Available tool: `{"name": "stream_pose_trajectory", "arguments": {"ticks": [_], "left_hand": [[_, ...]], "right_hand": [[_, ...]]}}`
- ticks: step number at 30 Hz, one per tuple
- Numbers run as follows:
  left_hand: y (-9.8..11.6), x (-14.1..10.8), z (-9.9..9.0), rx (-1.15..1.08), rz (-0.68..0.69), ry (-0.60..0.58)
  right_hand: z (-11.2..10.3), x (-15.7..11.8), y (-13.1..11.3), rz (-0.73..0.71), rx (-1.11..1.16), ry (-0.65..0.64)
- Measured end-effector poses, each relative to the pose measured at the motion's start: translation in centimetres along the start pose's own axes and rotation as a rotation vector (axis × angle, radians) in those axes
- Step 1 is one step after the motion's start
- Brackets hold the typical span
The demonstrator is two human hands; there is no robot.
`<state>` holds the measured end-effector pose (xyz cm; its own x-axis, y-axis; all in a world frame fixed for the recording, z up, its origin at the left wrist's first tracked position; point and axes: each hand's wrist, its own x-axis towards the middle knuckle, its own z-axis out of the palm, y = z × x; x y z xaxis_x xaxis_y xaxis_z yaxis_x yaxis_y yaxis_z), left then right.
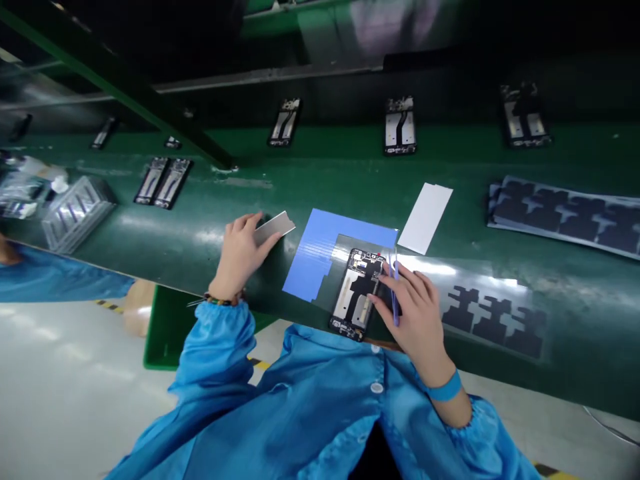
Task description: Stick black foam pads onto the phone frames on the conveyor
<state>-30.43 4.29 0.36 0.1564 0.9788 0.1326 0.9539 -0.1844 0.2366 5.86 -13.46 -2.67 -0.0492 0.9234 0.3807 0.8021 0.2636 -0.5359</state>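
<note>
- nearest, the person's blue smock (pixel 330 400) is up against the edge of the green counter (pixel 310 180).
- just past it lies an opened phone frame (pixel 356 293), face up by the edge; its long axis points away from the body, the far end leaning slightly right.
- the right hand (pixel 413 300) is the nearer one, at the frame's right side: thumb and forefinger touch that side, a little apart, and the grip also has blue-purple tweezers (pixel 395 307) held in it.
- so the frame lies just left of the right-hand grip, and well to the right of the left hand.
- right of that hand, a clear sheet with dark cutouts (pixel 493 320) lies flat.
- the left hand (pixel 241 250) pinches a flat grey piece (pixel 277 227) between thumb and fingers, above the counter.
- between the hands is a blue sheet (pixel 304 267); a white card (pixel 425 219) lies beyond its right corner.
- farther right, a stack of dark-patterned films (pixel 570 215).
- farthest, more phone frames (pixel 400 128) are spread along the counter.
- i can't read any brand, label or writing from here.
</note>
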Motion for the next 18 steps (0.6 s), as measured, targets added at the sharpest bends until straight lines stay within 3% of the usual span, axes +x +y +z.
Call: {"name": "stream_pose_trajectory", "arguments": {"ticks": [2,4,7,11,13,15,18], "left_hand": [[-2.7,0.8,0.6,-0.014,0.007,-0.035],[-3.8,1.1,1.2,-0.055,0.037,-0.03],[-3.8,1.2,1.8,-0.116,0.075,0.008],[-3.5,1.0,2.3,-0.168,0.079,0.061],[-3.0,0.6,2.1,-0.183,0.075,0.115],[-1.4,-0.1,1.4,-0.232,0.094,0.217],[3.1,-1.7,-0.7,-0.394,0.239,0.322]], "right_hand": [[-0.9,0.5,0.0,0.024,0.029,0.055],[-2.1,1.8,0.8,0.085,0.034,0.109],[-3.1,4.9,3.7,0.191,-0.032,0.125],[-1.8,8.4,9.3,0.242,-0.103,0.08],[-1.3,9.0,11.2,0.23,-0.118,0.082],[-1.4,9.1,11.6,0.229,-0.138,0.116],[-2.4,9.0,8.4,0.227,-0.12,0.229]]}}
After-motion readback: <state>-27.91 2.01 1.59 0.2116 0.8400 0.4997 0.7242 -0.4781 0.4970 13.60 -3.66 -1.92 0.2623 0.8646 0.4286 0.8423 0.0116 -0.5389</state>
